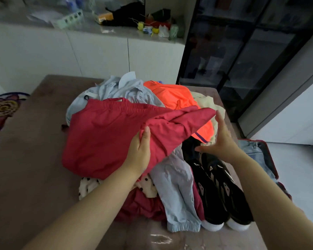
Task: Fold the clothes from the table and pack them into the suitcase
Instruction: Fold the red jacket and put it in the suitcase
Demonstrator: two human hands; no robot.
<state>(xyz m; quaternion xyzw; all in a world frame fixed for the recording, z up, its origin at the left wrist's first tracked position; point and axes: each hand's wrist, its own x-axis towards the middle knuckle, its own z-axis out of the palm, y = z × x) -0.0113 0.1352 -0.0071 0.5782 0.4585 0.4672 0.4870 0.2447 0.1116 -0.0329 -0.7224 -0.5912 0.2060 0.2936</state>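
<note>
your left grip [139, 150] clutches a fold of the red garment [101, 134], which is spread over the heap of clothes on the desk [34, 159]. your right grip [222, 139] holds nothing, fingers straight and spread, just beside the garment's loose tip and the orange top [170, 96]. black shoes [222, 192] lie below your right wrist. the suitcase [272, 161] lies open by the desk's right edge, with denim [255, 152] inside.

Left hand [139, 152] grips red shorts [107, 134] (right hand [219, 141] spread) over the table [25, 159].
</note>
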